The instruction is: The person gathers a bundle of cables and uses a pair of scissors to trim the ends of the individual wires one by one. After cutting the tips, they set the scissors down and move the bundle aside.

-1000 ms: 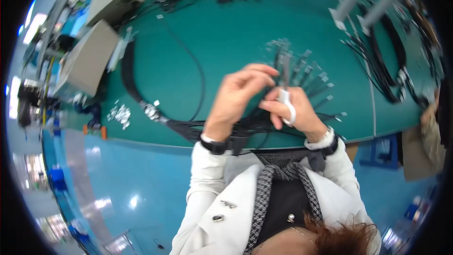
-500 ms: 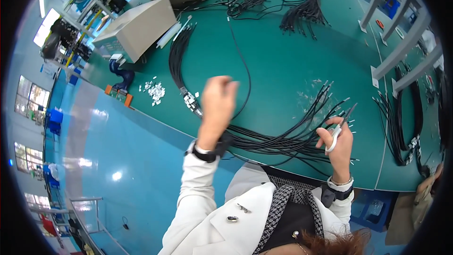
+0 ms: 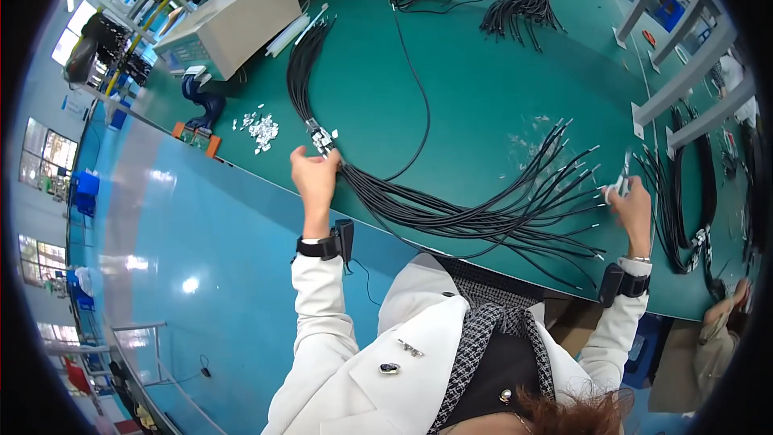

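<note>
Spreading a black cable bundle (image 3: 451,213) along the tabletop (image 3: 483,89) near edge: left hand (image 3: 314,177) pinching its connector end, right hand (image 3: 632,203) closed on a small tool at the stripped ends. Next likely needs steadying 1 wire.

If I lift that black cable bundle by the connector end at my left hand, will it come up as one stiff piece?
Probably not. The black cable bundle lies in a loose curve across the green table, so it likely droops. Its far ends fan out separately near the right hand, so strands may splay and snag. The left hand would probably drag it.
</note>
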{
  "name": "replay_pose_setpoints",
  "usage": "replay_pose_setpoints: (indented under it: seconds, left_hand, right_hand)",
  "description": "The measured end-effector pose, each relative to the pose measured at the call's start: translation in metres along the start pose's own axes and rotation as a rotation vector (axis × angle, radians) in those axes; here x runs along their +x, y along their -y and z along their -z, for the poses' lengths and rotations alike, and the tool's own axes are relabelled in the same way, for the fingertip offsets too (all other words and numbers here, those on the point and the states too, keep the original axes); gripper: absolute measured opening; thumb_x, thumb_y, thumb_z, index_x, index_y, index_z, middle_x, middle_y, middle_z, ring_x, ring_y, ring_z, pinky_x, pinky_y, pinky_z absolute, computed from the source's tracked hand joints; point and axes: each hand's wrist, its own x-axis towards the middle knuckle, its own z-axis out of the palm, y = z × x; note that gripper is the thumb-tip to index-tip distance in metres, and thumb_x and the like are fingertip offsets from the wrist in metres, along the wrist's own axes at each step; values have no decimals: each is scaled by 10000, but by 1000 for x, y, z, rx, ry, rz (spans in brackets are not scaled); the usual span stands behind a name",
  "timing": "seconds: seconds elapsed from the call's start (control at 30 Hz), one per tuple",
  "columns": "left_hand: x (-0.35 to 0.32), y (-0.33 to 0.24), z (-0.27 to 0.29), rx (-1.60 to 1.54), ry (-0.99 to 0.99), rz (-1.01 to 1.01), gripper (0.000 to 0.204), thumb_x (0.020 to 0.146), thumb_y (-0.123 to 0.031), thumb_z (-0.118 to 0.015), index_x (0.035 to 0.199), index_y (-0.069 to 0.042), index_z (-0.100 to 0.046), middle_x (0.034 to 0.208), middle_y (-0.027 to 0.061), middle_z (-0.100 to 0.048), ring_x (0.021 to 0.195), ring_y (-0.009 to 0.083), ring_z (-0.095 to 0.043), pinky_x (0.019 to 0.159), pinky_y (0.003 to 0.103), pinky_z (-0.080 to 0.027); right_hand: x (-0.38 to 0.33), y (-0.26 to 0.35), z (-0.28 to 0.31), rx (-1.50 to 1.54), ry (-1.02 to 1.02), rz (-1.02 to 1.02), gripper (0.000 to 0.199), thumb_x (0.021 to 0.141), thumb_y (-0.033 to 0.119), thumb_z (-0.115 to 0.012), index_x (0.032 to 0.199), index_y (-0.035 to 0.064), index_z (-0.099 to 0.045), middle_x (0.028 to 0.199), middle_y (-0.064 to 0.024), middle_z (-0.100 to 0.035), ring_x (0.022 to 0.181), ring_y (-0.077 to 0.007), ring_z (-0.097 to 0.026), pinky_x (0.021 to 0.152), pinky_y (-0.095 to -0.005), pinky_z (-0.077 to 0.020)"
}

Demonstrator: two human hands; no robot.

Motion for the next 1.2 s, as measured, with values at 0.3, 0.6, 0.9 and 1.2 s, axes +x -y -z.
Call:
replay_pose_setpoints:
  seconds: [0.3,0.6,0.9,1.2]
  left_hand:
    - [46,15,22,-1079,656,432,205,836,-193,-696,931,-38,-602,689,16,-538,625,142,-549,583,234,-459]
    - [43,-33,38,-784,866,-214,505,928,-82,-420,1406,40,-314,1382,150,-428,1233,266,-441,1045,332,-310]
    - [14,-125,40,-523,362,-781,436,903,-295,-627,1168,38,-532,1071,195,-582,901,272,-584,782,365,-486]
    - [-14,-231,49,-420,-320,-1135,382,817,-269,-743,998,15,-563,905,145,-575,790,247,-558,712,377,-473]
  right_hand:
    - [22,-24,-3,115,161,52,357,802,200,-703,1013,-34,-535,601,-119,-581,481,-224,-589,434,-346,-425]
    - [-83,216,-74,446,-98,1019,843,533,458,-779,1102,-95,-495,1062,-196,-523,1028,-342,-498,890,-432,-396]
    - [-83,302,-113,352,-75,1027,404,634,206,-699,871,-57,-504,748,-138,-581,640,-271,-573,599,-398,-421]
    - [-97,269,33,180,-925,1269,162,674,149,-573,684,2,-506,577,-63,-453,457,-147,-460,354,-317,-278]
